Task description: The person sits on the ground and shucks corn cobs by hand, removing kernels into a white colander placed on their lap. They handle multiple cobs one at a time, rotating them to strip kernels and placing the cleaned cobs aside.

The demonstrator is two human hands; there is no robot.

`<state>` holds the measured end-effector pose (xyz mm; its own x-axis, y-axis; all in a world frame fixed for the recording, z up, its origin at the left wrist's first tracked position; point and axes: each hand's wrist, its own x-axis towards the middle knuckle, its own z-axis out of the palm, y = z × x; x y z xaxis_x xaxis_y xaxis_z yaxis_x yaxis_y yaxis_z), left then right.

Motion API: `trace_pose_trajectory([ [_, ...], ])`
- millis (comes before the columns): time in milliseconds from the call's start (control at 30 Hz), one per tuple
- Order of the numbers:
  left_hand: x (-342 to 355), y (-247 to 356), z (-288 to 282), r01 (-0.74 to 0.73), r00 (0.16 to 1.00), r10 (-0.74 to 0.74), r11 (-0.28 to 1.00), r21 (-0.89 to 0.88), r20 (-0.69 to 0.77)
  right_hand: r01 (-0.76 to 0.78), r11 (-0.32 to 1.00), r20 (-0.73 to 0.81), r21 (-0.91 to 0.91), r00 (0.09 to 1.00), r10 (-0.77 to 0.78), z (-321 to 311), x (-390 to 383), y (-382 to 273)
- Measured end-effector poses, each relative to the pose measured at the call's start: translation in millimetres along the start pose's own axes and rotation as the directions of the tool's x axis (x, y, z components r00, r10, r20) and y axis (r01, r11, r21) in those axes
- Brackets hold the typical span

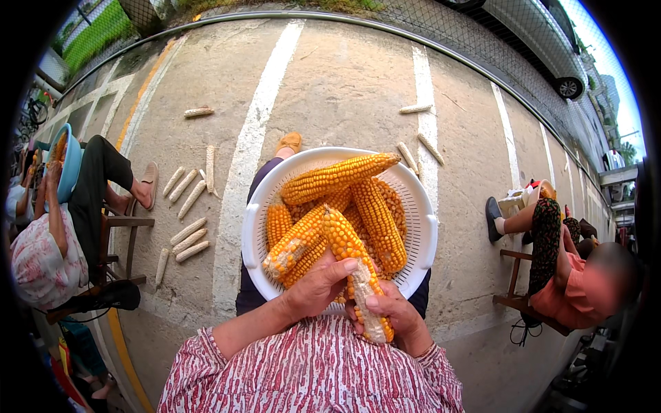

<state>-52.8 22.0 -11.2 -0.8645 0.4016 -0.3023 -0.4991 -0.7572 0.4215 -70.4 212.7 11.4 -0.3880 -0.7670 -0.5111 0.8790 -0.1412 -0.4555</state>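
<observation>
Both my hands grip one ear of corn (348,251), held tilted over the near rim of a white plastic basket (257,230) on my lap. A strip of its yellow kernels is gone, baring pale cob along the lower half. My left hand (318,288) wraps it from the left, thumb pressed on the kernels at mid-length. Lower down, my right hand (394,311) holds it from the right, thumb across the bare strip. In the basket lie several more ears, one long ear (337,176) across the top, with loose kernels (392,205) beneath them.
Several stripped cobs (189,234) lie on the concrete to my left, others (430,149) ahead right. A person with a blue basin (71,165) sits at the left, another person (568,279) on a chair at the right. A chain-link fence and a parked car (533,34) stand beyond.
</observation>
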Motion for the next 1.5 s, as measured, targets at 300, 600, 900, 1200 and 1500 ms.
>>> trace_pose_trajectory([
  [300,0.3,-7.0,-5.1,-0.042,0.998,0.047,0.995,0.096,-0.048,-0.013,1.000,-0.019,0.002,1.000,0.013,2.5,0.5,-2.2],
  [600,-3.2,2.7,2.3,-0.025,0.999,0.030,0.986,0.165,-0.028,-0.030,0.999,-0.054,0.021,0.998,0.031,5.0,-0.4,-4.9],
  [900,-2.8,0.8,-0.9,0.014,1.000,-0.014,0.995,0.101,0.001,-0.023,0.996,0.042,0.085,0.999,0.020,-3.6,0.5,-2.2],
  [1200,-1.9,2.9,-1.7,-0.013,1.000,0.013,0.995,0.102,0.006,-0.007,0.998,0.010,0.064,1.000,0.006,-3.3,1.3,-1.2],
  [1500,0.5,6.1,2.2,-0.073,0.997,0.072,0.996,-0.048,-0.016,-0.014,1.000,-0.052,0.021,0.999,0.015,7.2,1.9,-5.9],
])
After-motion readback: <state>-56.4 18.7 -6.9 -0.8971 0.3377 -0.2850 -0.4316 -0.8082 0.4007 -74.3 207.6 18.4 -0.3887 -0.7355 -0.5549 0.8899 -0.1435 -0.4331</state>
